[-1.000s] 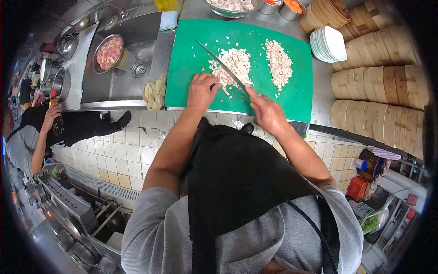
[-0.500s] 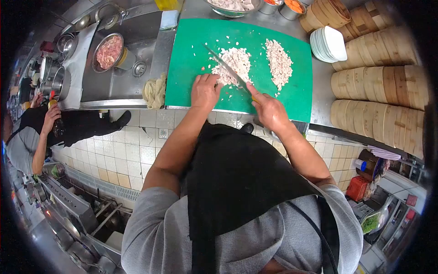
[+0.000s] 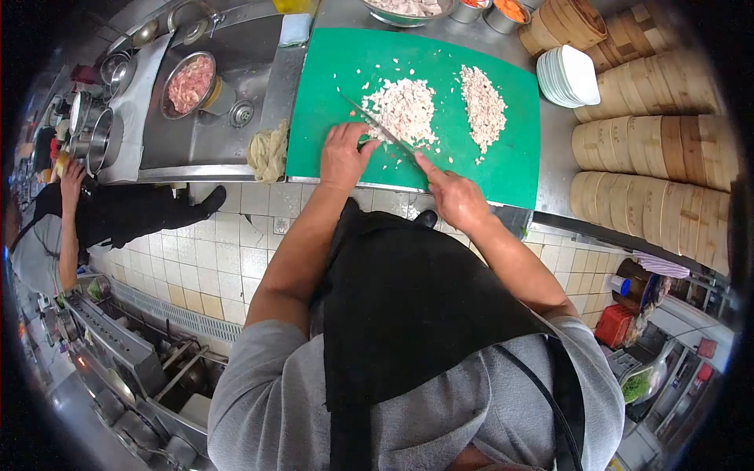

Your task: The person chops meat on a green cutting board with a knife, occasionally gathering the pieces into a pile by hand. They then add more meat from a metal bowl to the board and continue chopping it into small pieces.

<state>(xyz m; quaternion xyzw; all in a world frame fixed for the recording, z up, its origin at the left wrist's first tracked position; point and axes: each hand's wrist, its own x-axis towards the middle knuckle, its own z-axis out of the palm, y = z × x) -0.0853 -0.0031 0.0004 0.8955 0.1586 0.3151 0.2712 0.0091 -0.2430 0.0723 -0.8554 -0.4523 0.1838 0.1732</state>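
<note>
A kitchen knife [image 3: 378, 125] is gripped by its handle in my right hand [image 3: 459, 198], at the near side of the green cutting board [image 3: 510, 177]. The long blade slants to the far left across the near-left edge of a pile of chopped pale meat [image 3: 408, 108]. Close by that edge, my left hand [image 3: 343, 157] rests on the board with its fingers curled together and the thumb toward the blade. Whatever those fingers hold, if anything, is too small to make out. A second, narrower heap of finely chopped meat [image 3: 483, 110] lies on the right of the board.
Left of the board, a sink [image 3: 259, 78] holds a bowl of raw meat [image 3: 191, 85]; a cloth [image 3: 268, 155] hangs at its edge. White plates [image 3: 577, 74] and bamboo steamers [image 3: 652, 145] line the right. Another person's hand [image 3: 72, 174] is at far left.
My right hand and the knife have shifted slightly left and nearer to me. My left hand has moved a little left, its thumb now out toward the blade. The other person's arm has moved left.
</note>
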